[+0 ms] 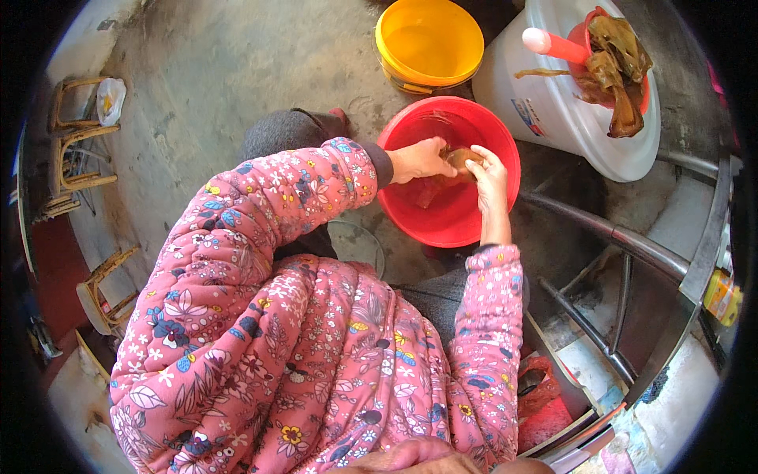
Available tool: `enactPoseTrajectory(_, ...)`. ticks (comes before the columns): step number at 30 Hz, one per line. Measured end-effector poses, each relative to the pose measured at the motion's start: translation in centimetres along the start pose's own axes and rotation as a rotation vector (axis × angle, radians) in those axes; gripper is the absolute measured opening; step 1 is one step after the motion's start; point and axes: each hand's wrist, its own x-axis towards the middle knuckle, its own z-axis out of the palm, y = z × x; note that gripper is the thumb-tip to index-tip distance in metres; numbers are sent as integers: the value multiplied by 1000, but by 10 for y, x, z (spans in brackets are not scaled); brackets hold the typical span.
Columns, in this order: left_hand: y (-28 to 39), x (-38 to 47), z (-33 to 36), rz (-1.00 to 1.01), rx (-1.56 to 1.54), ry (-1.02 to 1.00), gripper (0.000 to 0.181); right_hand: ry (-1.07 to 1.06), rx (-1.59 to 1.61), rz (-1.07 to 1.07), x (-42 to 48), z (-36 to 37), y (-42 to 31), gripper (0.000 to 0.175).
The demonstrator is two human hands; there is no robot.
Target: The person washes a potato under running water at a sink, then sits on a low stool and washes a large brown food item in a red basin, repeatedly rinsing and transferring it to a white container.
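Observation:
A red plastic basin (450, 228) stands before me on the concrete floor. My left hand (419, 160) reaches into it from the left, its fingers pinching a wet, translucent brown piece (463, 159) that looks like kelp. The other edge of that piece lies between the thumb and fingers of my right hand (490, 172), which comes in over the near right rim. More brown matter shows dimly below my hands inside the basin.
A yellow bucket (429, 44) stands just beyond the basin. To its right, a white plastic tub (527, 95) bears a red dipper (559, 47) heaped with brown kelp-like strips (619, 65). A metal frame (616, 234) runs along the right. Wooden chairs (89, 157) line the left.

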Motion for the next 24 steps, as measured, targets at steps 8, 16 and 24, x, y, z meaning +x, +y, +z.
enactPoseTrajectory(8, 40, -4, -27, 187, -257, 290, 64, 136, -1140, -104, 98, 9, 141, 27)
enactPoseTrajectory(16, 49, -8, -34, 147, -347, 240, 50, -403, -1653, -33, 62, 66, 185, 28)
enactPoseTrajectory(24, 31, -1, -37, 166, -369, 150, 25, -232, -262, -16, 19, 1, 32, 26)
